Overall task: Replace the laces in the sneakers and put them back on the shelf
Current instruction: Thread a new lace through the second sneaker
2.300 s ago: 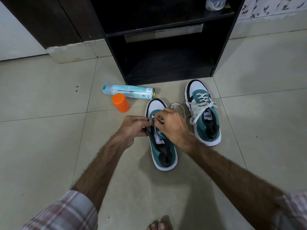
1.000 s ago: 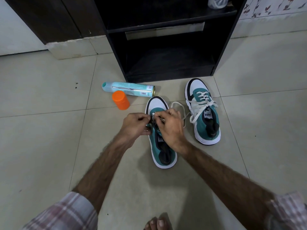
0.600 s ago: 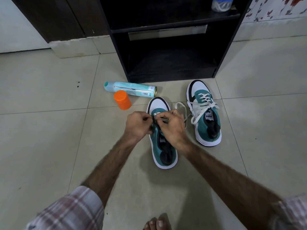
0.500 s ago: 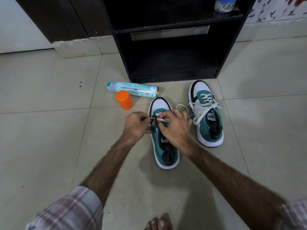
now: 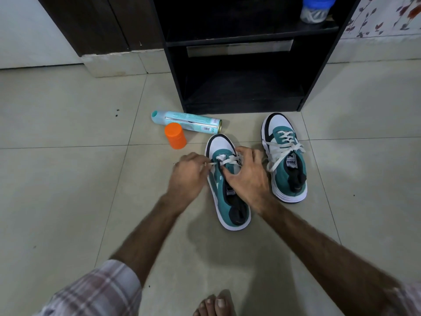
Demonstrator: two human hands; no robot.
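Two teal, white and black sneakers stand on the tiled floor before a black shelf [image 5: 319,71]. The left sneaker [image 5: 230,208] has a white lace [image 5: 229,158] through only its front eyelets. My left hand [image 5: 188,176] pinches one tip of that lace at the shoe's left side. My right hand [image 5: 248,176] lies over the tongue, its fingers curled at the right eyelets on the lace. The right sneaker [image 5: 284,156] is fully laced, its lace ends hanging loose.
A teal spray can [image 5: 185,122] lies on its side left of the sneakers, with an orange cap [image 5: 175,135] standing in front of it. A blue-lidded jar [image 5: 315,10] sits on the upper shelf. My bare toes [image 5: 214,304] show at the bottom edge.
My left hand has drawn the lace tip out to the left and the lace now crosses the front eyelets. My right hand has slid slightly toward the shoe's right side.
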